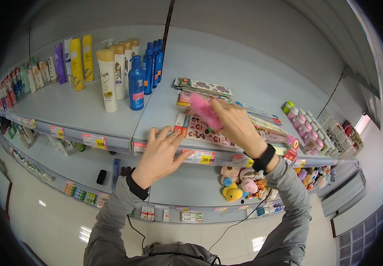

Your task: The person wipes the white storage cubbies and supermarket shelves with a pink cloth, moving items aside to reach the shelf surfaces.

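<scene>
A bright pink cloth (206,111) is gripped in my right hand (236,123), above flat packs on the upper shelf. My left hand (160,156) rests at the shelf's front edge, fingers spread, its fingertips touching the end of a sticker sheet (199,128). That sheet lies flat and runs partly beneath the cloth and my right hand. Behind it lies a stack of patterned sheets (211,87). More flat packages (264,121) lie to the right of my right hand. What is under the cloth is hidden.
Lux bottles (107,83) and blue pump bottles (136,84) stand at the left. Small pink-capped bottles (306,129) stand at the right. Price tags (199,157) line the shelf edge. Plush toys (233,192) sit on the shelf below. A black cable (238,219) hangs below my right arm.
</scene>
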`<state>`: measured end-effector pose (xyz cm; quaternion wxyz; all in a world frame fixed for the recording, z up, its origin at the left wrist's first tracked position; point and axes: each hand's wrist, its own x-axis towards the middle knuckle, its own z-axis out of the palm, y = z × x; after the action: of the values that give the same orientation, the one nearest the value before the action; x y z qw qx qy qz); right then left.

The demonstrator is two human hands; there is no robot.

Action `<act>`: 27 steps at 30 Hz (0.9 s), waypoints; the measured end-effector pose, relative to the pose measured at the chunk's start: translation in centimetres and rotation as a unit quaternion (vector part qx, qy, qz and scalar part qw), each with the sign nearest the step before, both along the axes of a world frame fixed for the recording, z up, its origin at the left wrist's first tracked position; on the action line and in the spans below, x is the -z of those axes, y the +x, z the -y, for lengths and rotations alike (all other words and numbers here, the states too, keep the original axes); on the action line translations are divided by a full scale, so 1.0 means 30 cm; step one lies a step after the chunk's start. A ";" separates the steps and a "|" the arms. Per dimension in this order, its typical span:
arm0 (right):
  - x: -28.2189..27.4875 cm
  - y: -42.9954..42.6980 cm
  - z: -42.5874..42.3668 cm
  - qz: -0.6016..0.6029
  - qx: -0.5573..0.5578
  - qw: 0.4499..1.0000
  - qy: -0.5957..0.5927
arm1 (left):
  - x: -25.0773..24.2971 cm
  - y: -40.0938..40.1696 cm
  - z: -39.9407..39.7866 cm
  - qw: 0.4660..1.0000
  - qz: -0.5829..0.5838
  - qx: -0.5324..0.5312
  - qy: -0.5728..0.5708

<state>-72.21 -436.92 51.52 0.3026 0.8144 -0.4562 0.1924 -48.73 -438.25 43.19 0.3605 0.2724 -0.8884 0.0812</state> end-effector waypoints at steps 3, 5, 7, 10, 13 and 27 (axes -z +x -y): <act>0.022 0.094 0.056 -0.009 0.034 0.971 0.238 | 0.018 -0.009 0.006 1.000 -0.020 -0.008 -0.021; 0.039 0.089 0.094 0.085 -0.006 0.944 0.320 | 0.020 -0.011 0.005 0.999 -0.024 -0.002 -0.027; 0.034 0.092 0.125 0.058 -0.035 0.941 0.331 | 0.025 -0.005 0.010 0.999 -0.024 -0.005 -0.020; 0.058 0.070 0.143 0.018 -0.046 0.949 0.313 | 0.020 -0.001 0.004 1.000 -0.030 -0.008 -0.002; 0.033 0.037 0.123 0.007 -0.021 0.960 0.279 | 0.018 -0.006 0.006 0.999 -0.043 -0.007 0.012; 0.069 0.136 0.188 -0.055 -0.032 0.975 0.214 | 0.003 0.014 0.020 0.997 -0.058 0.018 0.050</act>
<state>-68.12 -442.56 49.44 0.1394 0.8839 -0.4431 0.0543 -48.33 -438.84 43.09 0.3985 0.2785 -0.8737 0.0146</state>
